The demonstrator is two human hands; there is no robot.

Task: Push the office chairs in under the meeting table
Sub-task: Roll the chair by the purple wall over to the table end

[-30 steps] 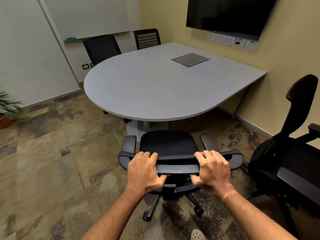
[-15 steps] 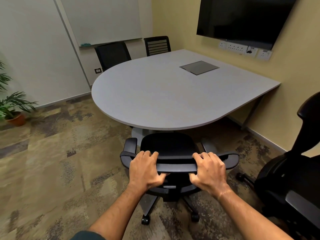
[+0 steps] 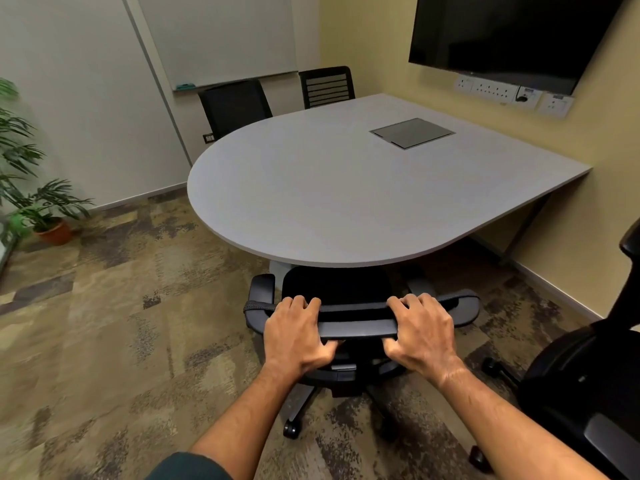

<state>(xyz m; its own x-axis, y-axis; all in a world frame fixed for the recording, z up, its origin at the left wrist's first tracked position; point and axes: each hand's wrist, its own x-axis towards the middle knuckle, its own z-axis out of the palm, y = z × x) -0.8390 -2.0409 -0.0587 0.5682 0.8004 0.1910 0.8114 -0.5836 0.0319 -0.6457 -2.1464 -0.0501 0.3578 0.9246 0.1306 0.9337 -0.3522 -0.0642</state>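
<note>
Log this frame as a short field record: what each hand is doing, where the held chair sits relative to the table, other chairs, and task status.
left hand: left hand grips the top of the chair backrest
right hand: right hand grips the same backrest
held chair: seat front at or just under the rounded edge of the meeting table; backrest and base out on the carpet
other chairs: two chairs at the far side; another chair at right, away from the table
task status: held chair only partly in; right chair not pushed in
</note>
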